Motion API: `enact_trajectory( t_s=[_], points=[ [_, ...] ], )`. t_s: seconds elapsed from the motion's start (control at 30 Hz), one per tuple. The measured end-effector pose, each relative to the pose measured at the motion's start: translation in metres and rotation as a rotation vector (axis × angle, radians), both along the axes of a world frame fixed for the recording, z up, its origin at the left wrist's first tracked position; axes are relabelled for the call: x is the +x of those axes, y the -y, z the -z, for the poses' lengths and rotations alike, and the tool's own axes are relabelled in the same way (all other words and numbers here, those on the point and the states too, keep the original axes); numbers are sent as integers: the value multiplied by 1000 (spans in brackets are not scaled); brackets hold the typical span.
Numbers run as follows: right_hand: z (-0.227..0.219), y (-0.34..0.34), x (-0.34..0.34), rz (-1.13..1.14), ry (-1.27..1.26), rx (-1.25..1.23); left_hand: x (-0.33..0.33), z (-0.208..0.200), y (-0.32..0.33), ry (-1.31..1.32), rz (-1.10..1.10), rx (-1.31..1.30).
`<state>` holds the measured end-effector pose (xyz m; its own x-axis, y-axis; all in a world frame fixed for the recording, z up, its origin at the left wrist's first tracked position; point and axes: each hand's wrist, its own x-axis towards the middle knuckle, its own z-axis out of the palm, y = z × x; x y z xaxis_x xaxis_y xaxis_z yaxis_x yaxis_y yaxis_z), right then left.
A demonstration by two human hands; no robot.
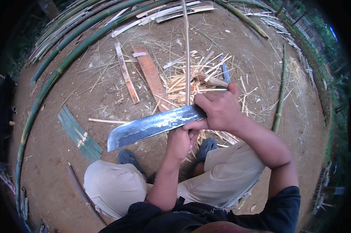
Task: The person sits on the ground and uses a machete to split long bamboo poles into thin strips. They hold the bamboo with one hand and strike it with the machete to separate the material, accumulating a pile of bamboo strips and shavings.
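My right hand (221, 108) is wrapped around the handle of a machete (152, 126). Its wide, worn steel blade points to the left and slightly down, crossing in front of a long thin bamboo strip (187, 58). That strip runs away from me toward the far edge of the view. Just below the blade, my left hand (178, 144) is closed around the strip's near end, which the fingers and blade mostly hide. The right thumb reaches close to the left fingers under the blade.
Wood shavings and split strips (179, 87) lie heaped beyond my hands, near a reddish board (150, 72) and a narrow wood piece (127, 73). Green split bamboo (78, 132) lies at left. Long bamboo poles (47, 87) curve around the left; another pole (280, 89) lies right.
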<state>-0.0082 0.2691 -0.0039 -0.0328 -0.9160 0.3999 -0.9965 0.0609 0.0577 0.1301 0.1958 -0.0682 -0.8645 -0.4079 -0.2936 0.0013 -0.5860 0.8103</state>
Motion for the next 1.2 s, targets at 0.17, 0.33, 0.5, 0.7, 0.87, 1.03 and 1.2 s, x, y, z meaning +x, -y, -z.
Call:
enact_trajectory(
  t_s=[0.17,0.33,0.5,0.7,0.87,1.03,1.2],
  points=[
    [8,20,-19,31,46,-7,28,-10,3,62,-52,53],
    [64,38,-5,-30,244,173,78,15,-7,298,-99,158],
    [141,2,25,-217,476,436,110,58,-32,514,-68,366],
    [183,-32,16,-290,583,505,83,77,-53,603,-84,497],
    [186,-40,24,-335,735,476,78,87,-60,613,-31,548],
    [183,-29,17,-313,705,515,78,81,-61,594,-160,671],
    [216,-15,-2,-222,569,476,81,96,-52,539,-111,604]
  ],
)
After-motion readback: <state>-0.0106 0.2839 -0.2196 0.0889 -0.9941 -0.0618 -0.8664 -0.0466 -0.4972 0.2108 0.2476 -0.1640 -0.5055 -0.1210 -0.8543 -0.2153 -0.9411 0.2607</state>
